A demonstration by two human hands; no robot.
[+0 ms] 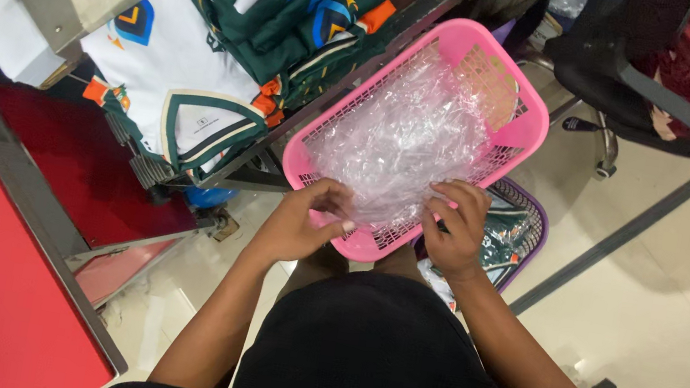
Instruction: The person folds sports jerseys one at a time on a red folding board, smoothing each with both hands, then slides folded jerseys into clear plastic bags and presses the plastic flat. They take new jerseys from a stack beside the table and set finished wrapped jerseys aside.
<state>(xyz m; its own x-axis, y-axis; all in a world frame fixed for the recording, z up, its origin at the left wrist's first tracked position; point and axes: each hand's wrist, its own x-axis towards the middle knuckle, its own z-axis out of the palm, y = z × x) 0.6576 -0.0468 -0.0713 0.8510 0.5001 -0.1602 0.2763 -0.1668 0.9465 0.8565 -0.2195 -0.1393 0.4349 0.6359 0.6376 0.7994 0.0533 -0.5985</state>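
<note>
A seated person bends over a pink plastic basket (531,113) resting on the lap, both hands at its near rim. The left hand (299,222) curls its fingers closed on the edge of a heap of clear plastic bags (405,134) that fills the basket; the right hand (456,230) pinches the same crumpled film between bent fingers just beside it. The thin sheets cling together, so a pull may well lift several bags at once or spill the heap over the low rim onto the tiled floor (680,293); the basket, propped only on the knees, could tip toward the workbench. Below and just behind it stands a purple basket (536,222) holding what look like bagged green garments (500,237), partly hidden. On the workbench (411,11) to the left lies a stack of white and green sports jerseys (193,105); an office chair (630,82) stands beyond.
</note>
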